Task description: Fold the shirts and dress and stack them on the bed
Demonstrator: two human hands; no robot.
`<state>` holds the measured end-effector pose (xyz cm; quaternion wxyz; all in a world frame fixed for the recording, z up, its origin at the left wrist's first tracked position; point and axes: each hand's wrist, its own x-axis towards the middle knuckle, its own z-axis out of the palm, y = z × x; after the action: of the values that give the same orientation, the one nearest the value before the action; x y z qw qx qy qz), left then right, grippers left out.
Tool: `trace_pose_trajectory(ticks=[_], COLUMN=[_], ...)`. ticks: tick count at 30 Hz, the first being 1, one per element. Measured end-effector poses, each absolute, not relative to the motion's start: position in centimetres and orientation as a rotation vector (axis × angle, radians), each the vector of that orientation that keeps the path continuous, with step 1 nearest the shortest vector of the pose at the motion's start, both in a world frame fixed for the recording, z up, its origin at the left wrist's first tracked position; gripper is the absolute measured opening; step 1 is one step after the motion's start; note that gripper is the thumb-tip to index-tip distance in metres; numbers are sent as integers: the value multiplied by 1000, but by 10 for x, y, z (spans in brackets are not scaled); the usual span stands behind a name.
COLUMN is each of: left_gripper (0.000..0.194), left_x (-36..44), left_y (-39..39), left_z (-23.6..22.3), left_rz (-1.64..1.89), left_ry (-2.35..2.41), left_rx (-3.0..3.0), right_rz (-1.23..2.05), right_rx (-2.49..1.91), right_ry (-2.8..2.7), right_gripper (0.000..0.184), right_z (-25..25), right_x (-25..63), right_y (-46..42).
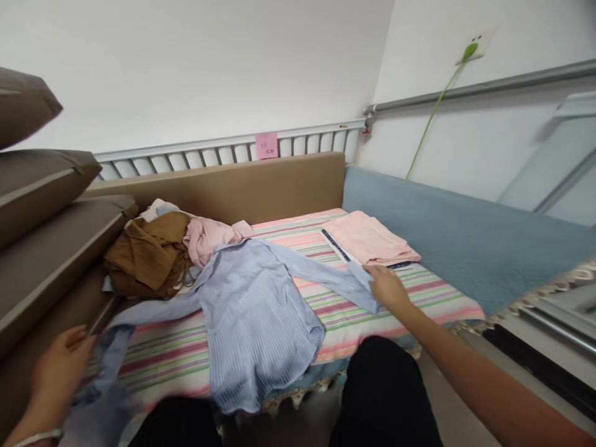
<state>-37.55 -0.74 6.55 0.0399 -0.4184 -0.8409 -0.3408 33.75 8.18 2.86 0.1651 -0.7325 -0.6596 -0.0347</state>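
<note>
Right hand (388,288) pinches the thin pinstriped shirt (254,310) by its cuff (363,285), sleeves (316,270) splayed, left hand (60,366) a blur, grip unclear!

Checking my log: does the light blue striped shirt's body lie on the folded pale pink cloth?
No, the shirt's body lies left of the cloth, with multicoloured striped blanket showing between.

Near you, the shirt (256,310) is light blue with fine pale stripes; the cloth (172,357) is white, striped pink, green and maroon (the shirt's stripes are finer). You see mustard-brown clothing (151,254) at left and plain pale-pink fabric (367,236) at right.
</note>
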Motion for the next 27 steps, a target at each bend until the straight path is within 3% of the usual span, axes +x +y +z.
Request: trace_pose_trajectory(ticks=[3,6,9,12,15,18,23,27], left_gripper=[35,41,46,49,47,48,43,42], left_x=[-322,-250,-193,-158,-138,-132,-150,-168], left_y=[-3,-25,-56,-74,-76,-78,-92,-98], left_z=[56,-5,-68,-96,-97,-87,-52,-42], left_rz=[-1227,-1556,-1801,-1854,-1933,-2194,-2562,-2219], left_ry=[-2676,-3062,-3227,-3177,-3223,-3253,-3317,-3489], left_rx=[-1365,-1630,-1438,-1261,-1227,-1141,-1077,-1119], right_rz=[100,403,324,244,463,827,1166,1511], right_rx=[-1933,-1854,-1778,-1833,-1901,-1843,-1689,-1538], right_ry=[-1992,-2022,-2092,-2075,-1810,-1469,-1194,-715], right_gripper=[43,36,49,51,40,36,34,32], right_z=[22,0,-17,-24,-27,-23,-18,-31], right_x=[299,242,198,176,175,188,215,219], right_y=[63,36,17,14,28,44,36,11])
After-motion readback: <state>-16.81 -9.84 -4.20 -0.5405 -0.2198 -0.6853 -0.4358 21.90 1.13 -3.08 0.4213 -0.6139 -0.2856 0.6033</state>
